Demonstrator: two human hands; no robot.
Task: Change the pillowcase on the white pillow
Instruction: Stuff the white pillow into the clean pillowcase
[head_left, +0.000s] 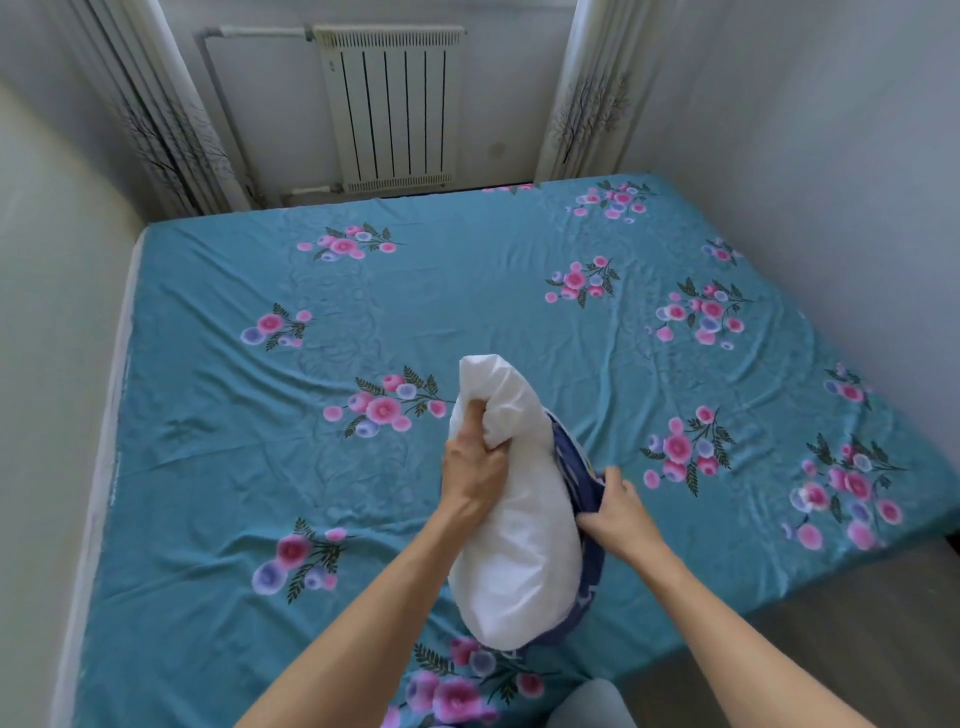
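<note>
Left hand grips the pillow, mostly bare; right hand pinches the blue case, seemingly coming off.

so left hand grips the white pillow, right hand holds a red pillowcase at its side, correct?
Not quite: in the head view the pillowcase is blue, not red. The rest holds: the left hand grips the white pillow, and the right hand holds the pillowcase at its side.
</note>
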